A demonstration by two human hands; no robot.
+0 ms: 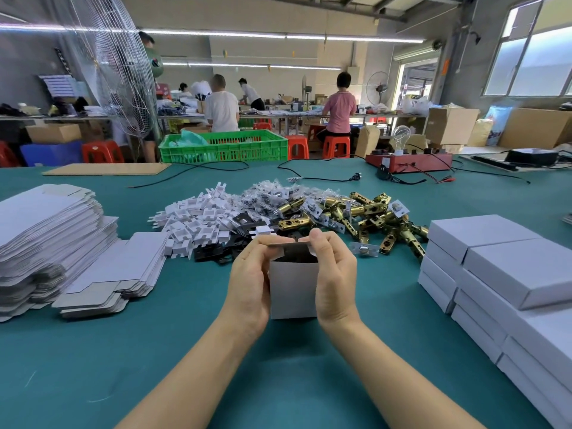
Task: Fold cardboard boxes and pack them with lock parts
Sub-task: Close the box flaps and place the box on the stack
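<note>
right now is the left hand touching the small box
Touching. The head view shows the left hand wrapped round the side of the small box, thumb on its top flap, with no gap.

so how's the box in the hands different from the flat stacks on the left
The box in the hands is opened into an upright tube with its top open; the flat blanks lie unfolded in stacks.
The box is held off the table between the left hand and right hand; the blanks rest on the green table.
Both are white card with grey inner faces.
</note>
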